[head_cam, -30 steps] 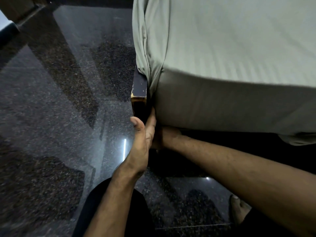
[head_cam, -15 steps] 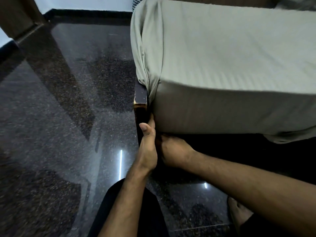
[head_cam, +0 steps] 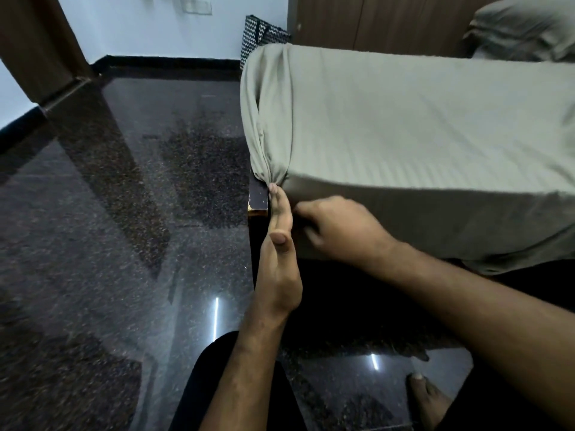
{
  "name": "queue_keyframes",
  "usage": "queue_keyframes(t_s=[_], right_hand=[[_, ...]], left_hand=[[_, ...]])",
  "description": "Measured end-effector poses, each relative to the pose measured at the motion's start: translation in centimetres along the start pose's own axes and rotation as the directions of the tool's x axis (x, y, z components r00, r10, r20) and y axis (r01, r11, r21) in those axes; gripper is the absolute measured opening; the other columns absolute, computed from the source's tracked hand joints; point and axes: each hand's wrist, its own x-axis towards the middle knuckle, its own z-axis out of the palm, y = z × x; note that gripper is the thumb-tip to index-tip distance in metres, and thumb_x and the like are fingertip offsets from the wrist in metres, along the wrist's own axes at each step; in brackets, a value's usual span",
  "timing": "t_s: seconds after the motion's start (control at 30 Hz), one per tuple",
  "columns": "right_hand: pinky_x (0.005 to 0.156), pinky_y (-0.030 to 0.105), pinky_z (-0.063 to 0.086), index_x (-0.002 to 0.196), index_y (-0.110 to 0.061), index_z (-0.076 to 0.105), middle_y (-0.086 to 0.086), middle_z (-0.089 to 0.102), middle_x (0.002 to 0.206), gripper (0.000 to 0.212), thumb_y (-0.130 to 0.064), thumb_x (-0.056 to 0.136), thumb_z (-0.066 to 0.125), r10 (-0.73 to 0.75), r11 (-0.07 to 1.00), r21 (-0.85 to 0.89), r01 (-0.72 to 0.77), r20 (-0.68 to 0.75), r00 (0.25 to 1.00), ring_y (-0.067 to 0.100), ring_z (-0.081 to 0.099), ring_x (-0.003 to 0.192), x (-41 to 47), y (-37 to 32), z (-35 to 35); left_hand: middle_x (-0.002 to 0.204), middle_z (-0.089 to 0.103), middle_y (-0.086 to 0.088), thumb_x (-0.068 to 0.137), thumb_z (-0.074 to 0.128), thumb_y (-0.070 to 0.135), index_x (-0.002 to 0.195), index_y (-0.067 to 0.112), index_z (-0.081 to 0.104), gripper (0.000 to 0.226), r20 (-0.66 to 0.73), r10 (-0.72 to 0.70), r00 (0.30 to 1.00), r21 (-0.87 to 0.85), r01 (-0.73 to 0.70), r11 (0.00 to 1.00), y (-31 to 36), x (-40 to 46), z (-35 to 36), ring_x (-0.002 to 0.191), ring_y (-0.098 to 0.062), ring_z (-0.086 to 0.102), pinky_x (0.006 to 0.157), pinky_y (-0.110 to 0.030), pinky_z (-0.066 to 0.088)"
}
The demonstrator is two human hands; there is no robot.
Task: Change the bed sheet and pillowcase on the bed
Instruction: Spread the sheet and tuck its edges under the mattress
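Note:
A grey-green striped bed sheet (head_cam: 420,126) covers the mattress, gathered in folds at the near left corner. My left hand (head_cam: 278,244) stands edge-on with straight fingers, its tips pressing the sheet's gathered corner against the dark wooden bed frame (head_cam: 259,200). Beside it, my right hand (head_cam: 339,228) lies on the sheet's front face with fingers curled into the fabric. A pillow (head_cam: 525,29) in a matching grey-green case lies at the far right end of the bed.
Polished dark granite floor (head_cam: 109,244) spreads to the left. A patterned black-and-white bag (head_cam: 259,35) stands by the wall behind the bed corner. A wooden wardrobe (head_cam: 389,20) is behind the bed, a brown door (head_cam: 37,45) at far left. My bare foot (head_cam: 426,399) rests at lower right.
Both hands have come up from under the mattress's lower edge to the corner. The left fingertips now reach the gathered folds, and the right hand lies on the front face.

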Motion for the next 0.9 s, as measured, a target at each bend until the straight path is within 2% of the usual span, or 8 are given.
queue_keyframes(t_s=[0.13, 0.2, 0.27, 0.4, 0.5, 0.6, 0.7, 0.9], right_hand=[[0.082, 0.039, 0.052, 0.115, -0.017, 0.067, 0.003, 0.069, 0.105, 0.024, -0.021, 0.095, 0.054, -0.074, 0.992, 0.067, 0.105, -0.363, 0.929, 0.026, 0.062, 0.098, 2.4, 1.3, -3.1], [0.088, 0.042, 0.049, 0.123, -0.017, 0.067, 0.005, 0.066, 0.112, 0.030, -0.024, 0.096, 0.055, -0.118, 0.993, -0.060, 0.104, -0.355, 0.928, 0.029, 0.057, 0.103, 4.8, 1.6, -3.1], [0.092, 0.041, 0.050, 0.123, -0.019, 0.069, 0.003, 0.071, 0.111, 0.029, -0.023, 0.096, 0.060, -0.052, 0.996, 0.060, 0.072, -0.289, 0.956, 0.028, 0.061, 0.104, 6.9, 2.0, -3.1], [0.089, 0.024, 0.053, 0.109, -0.025, 0.077, -0.008, 0.077, 0.099, 0.021, -0.019, 0.089, 0.074, 0.057, 0.948, 0.318, 0.020, -0.233, 0.971, 0.006, 0.068, 0.091, 9.0, 2.8, -3.1], [0.083, 0.012, 0.050, 0.096, -0.026, 0.081, -0.012, 0.078, 0.091, 0.018, -0.013, 0.086, 0.074, 0.050, 0.917, 0.394, 0.061, -0.265, 0.963, -0.003, 0.065, 0.083, 9.8, 2.6, -3.0], [0.089, 0.017, 0.053, 0.098, -0.025, 0.082, -0.013, 0.078, 0.095, 0.022, -0.010, 0.085, 0.074, 0.009, 0.856, 0.503, 0.120, -0.247, 0.969, -0.006, 0.068, 0.092, 10.9, 1.5, -2.3], [0.097, 0.029, 0.053, 0.109, -0.029, 0.079, -0.012, 0.076, 0.109, 0.033, -0.008, 0.087, 0.066, -0.040, 0.885, 0.448, 0.125, -0.194, 0.980, 0.003, 0.068, 0.107, 11.7, 0.9, -1.8], [0.092, 0.034, 0.050, 0.109, -0.026, 0.075, -0.007, 0.075, 0.104, 0.037, -0.013, 0.086, 0.050, -0.113, 0.937, 0.319, 0.142, -0.107, 0.988, 0.020, 0.065, 0.103, 10.6, 1.6, -2.1]], left_hand=[[0.168, 0.018, -0.004, 0.106, 0.027, 0.056, 0.159, 0.007, 0.025, 0.072, -0.020, -0.007, 1.000, 0.190, 0.011, 0.982, 1.5, 2.7, 0.0, 0.156, -0.010, 0.012, 0.127, -0.030, 0.012], [0.159, 0.039, -0.015, 0.102, 0.044, 0.025, 0.149, 0.000, 0.046, 0.053, -0.079, 0.073, 0.994, 0.372, -0.038, 0.928, 2.3, 4.4, -0.5, 0.150, -0.020, 0.033, 0.123, -0.024, 0.021], [0.143, 0.057, -0.020, 0.094, 0.052, 0.005, 0.135, -0.004, 0.060, 0.043, -0.136, 0.169, 0.976, 0.513, -0.077, 0.855, 3.0, 5.7, -1.5, 0.136, -0.029, 0.053, 0.116, -0.017, 0.027], [0.132, 0.062, -0.008, 0.084, 0.079, 0.022, 0.114, 0.010, 0.073, 0.033, -0.077, 0.149, 0.986, 0.766, -0.037, 0.642, 4.2, 8.7, -3.7, 0.122, -0.029, 0.054, 0.105, -0.035, 0.042], [0.117, 0.070, 0.003, 0.076, 0.087, 0.026, 0.103, 0.014, 0.078, 0.031, -0.120, -0.031, 0.992, 0.634, 0.101, 0.767, 3.1, 10.2, -5.0, 0.105, -0.017, 0.066, 0.096, -0.034, 0.053], [0.096, 0.076, 0.005, 0.077, 0.081, 0.012, 0.087, 0.016, 0.081, 0.011, -0.265, -0.017, 0.964, 0.547, 0.165, 0.821, 2.3, 10.2, -5.5, 0.086, -0.010, 0.072, 0.086, -0.028, 0.057], [0.081, 0.071, 0.004, 0.076, 0.077, 0.016, 0.070, 0.016, 0.076, 0.006, -0.382, -0.026, 0.924, 0.532, 0.243, 0.811, 2.0, 10.3, -4.7, 0.073, -0.008, 0.067, 0.066, -0.015, 0.046], [0.068, 0.072, -0.002, 0.053, 0.078, 0.024, 0.071, 0.016, 0.068, 0.022, -0.299, -0.357, 0.885, 0.355, 0.451, 0.819, 0.7, 13.7, -5.4, 0.066, -0.021, 0.070, 0.063, -0.037, 0.058]])
